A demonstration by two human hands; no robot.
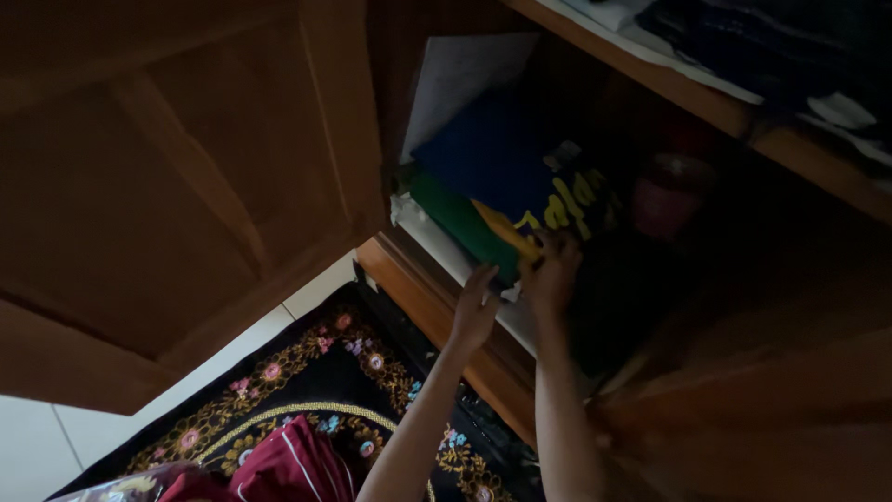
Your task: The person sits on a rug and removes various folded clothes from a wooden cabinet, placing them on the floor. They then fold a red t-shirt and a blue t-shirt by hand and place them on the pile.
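— Where are the hands?

— Both reach into the dark wooden cupboard. The right hand (555, 270) is curled over the front edge of the stack of folded clothes (502, 186), its fingers closed on the yellow-and-dark cloth at the top. The left hand (476, 307) sits just beside it, lower, with fingers fairly straight and pressed against the stack's front; whether it grips anything I cannot tell.

— And the stack itself?

— Directly ahead of both hands, on the shelf: a blue piece above, a green one (460, 223) to the left hand's far side, white cloth at the bottom.

— Any room around?

— The open door panel (186, 186) stands well off past the left hand. The shelf's front edge (418, 297) runs just under both wrists. A reddish jar (671, 195) stands near, beyond the right hand. An upper shelf (734, 112) runs overhead. Below the arms lies a patterned dark rug (307, 372).
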